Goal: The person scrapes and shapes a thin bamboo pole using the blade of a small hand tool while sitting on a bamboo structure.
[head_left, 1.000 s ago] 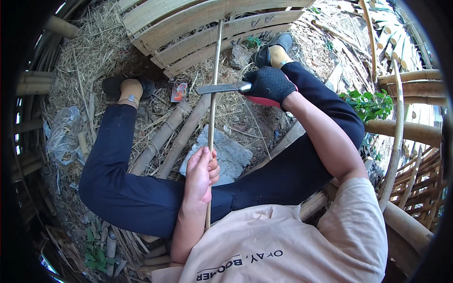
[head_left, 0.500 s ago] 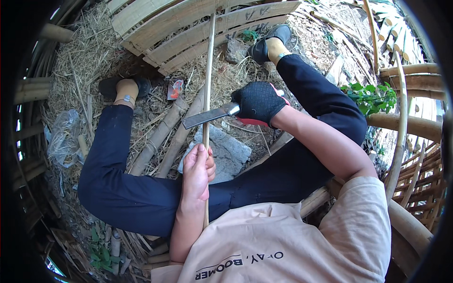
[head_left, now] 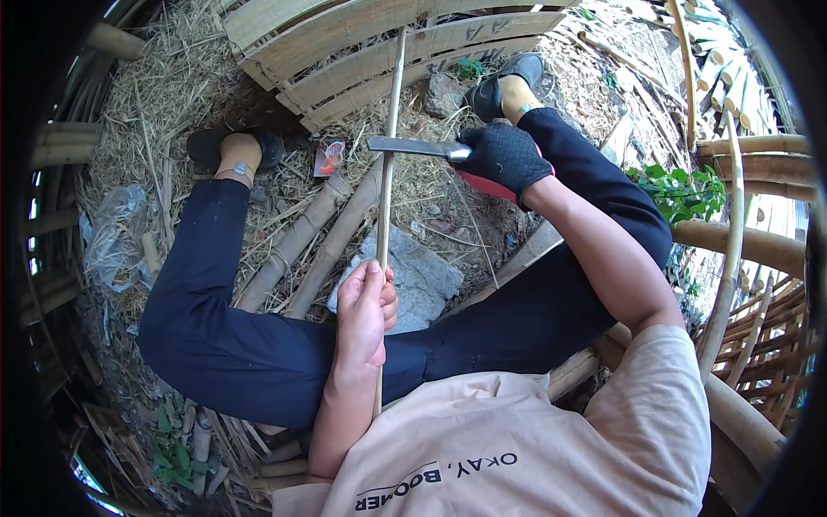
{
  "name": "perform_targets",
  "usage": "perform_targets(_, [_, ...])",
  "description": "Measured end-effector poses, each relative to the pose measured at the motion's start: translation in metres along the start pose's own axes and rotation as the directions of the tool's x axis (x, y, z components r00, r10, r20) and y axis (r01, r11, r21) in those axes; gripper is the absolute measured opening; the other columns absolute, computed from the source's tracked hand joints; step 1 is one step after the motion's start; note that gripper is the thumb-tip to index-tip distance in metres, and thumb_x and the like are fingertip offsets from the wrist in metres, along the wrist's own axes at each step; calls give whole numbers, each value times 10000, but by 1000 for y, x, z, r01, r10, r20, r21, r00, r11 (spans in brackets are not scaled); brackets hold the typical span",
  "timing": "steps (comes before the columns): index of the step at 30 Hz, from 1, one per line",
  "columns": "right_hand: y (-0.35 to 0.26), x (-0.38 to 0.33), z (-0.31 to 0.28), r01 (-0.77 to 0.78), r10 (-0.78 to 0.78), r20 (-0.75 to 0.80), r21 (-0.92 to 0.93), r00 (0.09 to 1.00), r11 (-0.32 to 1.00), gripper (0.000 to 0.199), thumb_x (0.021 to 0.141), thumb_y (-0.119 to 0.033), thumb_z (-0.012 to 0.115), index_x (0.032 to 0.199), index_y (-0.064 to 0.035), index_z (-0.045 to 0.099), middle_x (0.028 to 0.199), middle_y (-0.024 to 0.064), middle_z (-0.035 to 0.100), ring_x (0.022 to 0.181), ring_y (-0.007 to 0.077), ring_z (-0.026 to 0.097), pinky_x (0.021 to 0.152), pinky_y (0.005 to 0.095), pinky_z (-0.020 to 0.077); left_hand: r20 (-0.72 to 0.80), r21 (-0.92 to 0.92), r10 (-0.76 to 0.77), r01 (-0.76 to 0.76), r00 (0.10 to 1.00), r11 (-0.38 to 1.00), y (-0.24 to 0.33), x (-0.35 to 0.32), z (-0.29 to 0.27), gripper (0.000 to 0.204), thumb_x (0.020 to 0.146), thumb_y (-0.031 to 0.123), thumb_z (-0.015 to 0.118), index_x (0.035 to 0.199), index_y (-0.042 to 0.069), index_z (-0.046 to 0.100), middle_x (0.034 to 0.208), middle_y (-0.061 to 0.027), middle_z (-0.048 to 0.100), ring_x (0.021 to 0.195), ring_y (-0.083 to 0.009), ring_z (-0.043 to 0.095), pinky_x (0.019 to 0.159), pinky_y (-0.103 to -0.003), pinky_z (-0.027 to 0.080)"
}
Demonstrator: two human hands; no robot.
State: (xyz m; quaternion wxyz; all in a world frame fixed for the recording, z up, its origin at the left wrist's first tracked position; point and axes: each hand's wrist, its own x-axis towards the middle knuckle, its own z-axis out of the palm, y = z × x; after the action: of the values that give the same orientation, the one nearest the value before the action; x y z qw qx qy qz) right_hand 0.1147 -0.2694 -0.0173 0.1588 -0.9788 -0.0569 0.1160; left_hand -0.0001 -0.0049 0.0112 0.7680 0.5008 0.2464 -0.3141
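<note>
A long, thin bamboo strip (head_left: 389,198) runs from against my body up and away toward the slatted wood. My bare left hand (head_left: 366,306) is wrapped round its lower part, above my thigh. My right hand (head_left: 504,159), in a black and red work glove, grips the handle of a knife (head_left: 409,147) with a flat, straight blade. The blade lies across the strip, well beyond my left hand, and appears to touch it. Most of the handle is hidden inside the glove.
A grey stone block (head_left: 418,276) lies between my legs, beside bamboo poles (head_left: 323,246) on straw-covered ground. Ahead stands a slatted wooden panel (head_left: 345,65). A crumpled plastic bag (head_left: 121,233) is at the left, a leafy plant (head_left: 680,189) and bamboo rails (head_left: 745,241) at the right.
My right hand has moved the knife away from me along the strip, farther from my left hand, and the blade has turned more level. My left hand keeps its hold.
</note>
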Motion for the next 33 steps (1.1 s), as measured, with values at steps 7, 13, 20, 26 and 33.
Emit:
perform_targets(7, [-49, -30, 3, 195, -201, 224, 46, 954, 980, 209, 767, -276, 656, 892, -122, 724, 758, 173, 691, 750, 369, 690, 713, 468, 543, -12, 20, -16, 17, 1000, 1000, -4, 1, -4, 277, 1082, 292, 418, 898, 104, 507, 591, 102, 342, 436, 20, 248, 383, -188, 161])
perform_targets(13, [-41, -25, 6, 214, -213, 208, 19, 955, 977, 207, 752, -286, 690, 855, -108, 710, 744, 172, 683, 734, 380, 680, 695, 471, 542, 3, 35, -8, 7, 1000, 999, -5, 4, -3, 282, 1082, 299, 417, 896, 107, 508, 590, 101, 341, 427, 17, 237, 381, -190, 158])
perform_targets(20, [-26, -16, -2, 51, -52, 96, 8, 994, 999, 200, 764, -233, 631, 905, -144, 741, 799, 168, 708, 789, 347, 705, 750, 443, 559, 22, 26, -14, 13, 1000, 1000, -5, 3, -3, 266, 1083, 290, 411, 908, 109, 495, 594, 100, 323, 429, 16, 231, 375, -185, 164])
perform_targets(26, [-6, -4, -5, 17, -16, 9, -79, 1000, 997, 200, 787, -274, 643, 919, -155, 735, 785, 149, 707, 771, 353, 703, 738, 458, 557, -5, 35, -8, 8, 1000, 999, -3, 1, -1, 253, 1086, 272, 398, 920, 106, 492, 604, 99, 304, 435, 17, 227, 370, -175, 178])
perform_targets(33, [-43, -24, -4, 169, -172, 123, 36, 977, 985, 199, 801, -311, 654, 874, -134, 711, 779, 170, 695, 766, 370, 691, 725, 471, 544, -9, 44, -20, 20, 1000, 999, -5, 2, -1, 240, 1080, 270, 417, 935, 103, 509, 610, 101, 318, 441, 18, 241, 382, -173, 177])
